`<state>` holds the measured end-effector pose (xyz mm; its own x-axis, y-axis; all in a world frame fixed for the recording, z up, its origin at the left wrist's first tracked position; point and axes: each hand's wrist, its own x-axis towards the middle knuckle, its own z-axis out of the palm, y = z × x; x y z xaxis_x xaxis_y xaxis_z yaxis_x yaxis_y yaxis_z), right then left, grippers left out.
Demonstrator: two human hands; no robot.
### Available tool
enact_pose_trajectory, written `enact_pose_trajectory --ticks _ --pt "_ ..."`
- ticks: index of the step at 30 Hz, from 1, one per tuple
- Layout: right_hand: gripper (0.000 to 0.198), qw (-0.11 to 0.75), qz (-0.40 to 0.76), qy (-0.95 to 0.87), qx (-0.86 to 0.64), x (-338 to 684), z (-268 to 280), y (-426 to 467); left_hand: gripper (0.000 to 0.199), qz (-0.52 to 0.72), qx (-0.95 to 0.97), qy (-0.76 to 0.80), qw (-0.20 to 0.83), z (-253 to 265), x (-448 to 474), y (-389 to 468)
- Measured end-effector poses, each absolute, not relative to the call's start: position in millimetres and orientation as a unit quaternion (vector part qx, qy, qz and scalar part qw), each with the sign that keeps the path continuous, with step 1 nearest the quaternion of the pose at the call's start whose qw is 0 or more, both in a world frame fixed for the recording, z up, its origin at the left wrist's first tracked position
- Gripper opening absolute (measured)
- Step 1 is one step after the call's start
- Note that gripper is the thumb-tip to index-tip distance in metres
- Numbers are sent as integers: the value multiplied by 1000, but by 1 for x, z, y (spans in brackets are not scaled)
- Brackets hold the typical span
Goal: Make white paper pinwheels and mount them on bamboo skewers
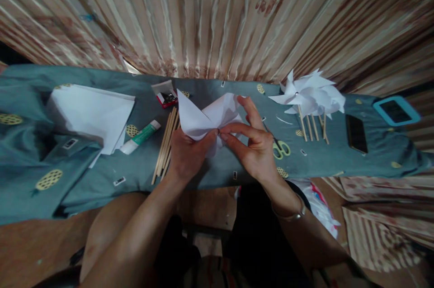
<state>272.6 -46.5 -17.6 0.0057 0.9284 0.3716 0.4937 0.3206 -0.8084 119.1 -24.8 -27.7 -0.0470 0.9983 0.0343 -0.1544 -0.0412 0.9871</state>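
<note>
A white paper pinwheel (196,118), its corners folded up, is held in front of me above the cloth. My left hand (188,152) is closed on its near edge, thumb pressed toward the middle. From the other side my right hand (254,143) pinches with thumb and forefinger at the same middle point. Something tiny and dark shows between those fingertips, too small to name. Just left of the pinwheel lie several thin wooden sticks (166,145), partly behind my left hand. Green-handled scissors (281,149) lie by my right hand.
Farther left are a stack of white paper (91,111), a green and white glue tube (140,136) and an open red box (166,98) of small metal pieces. Finished paper pinwheels (312,93) on sticks, a phone (356,133) and a blue-framed device (396,110) lie right. A curtain (217,21) hangs behind.
</note>
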Motion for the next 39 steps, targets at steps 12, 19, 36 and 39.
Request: enact_pose_trajectory --ticks 12,19,36,39 --pt "8 462 253 -648 -549 271 -20 -46 16 559 453 465 515 -35 117 -26" --pt "7 461 264 -644 -551 270 -20 -46 18 558 457 465 513 -36 117 -27" --pt "3 482 287 -619 -550 263 -21 -47 18 533 429 499 531 -30 118 -28" --pt "3 483 290 -617 -549 263 -21 -48 17 536 437 495 526 -32 117 -28"
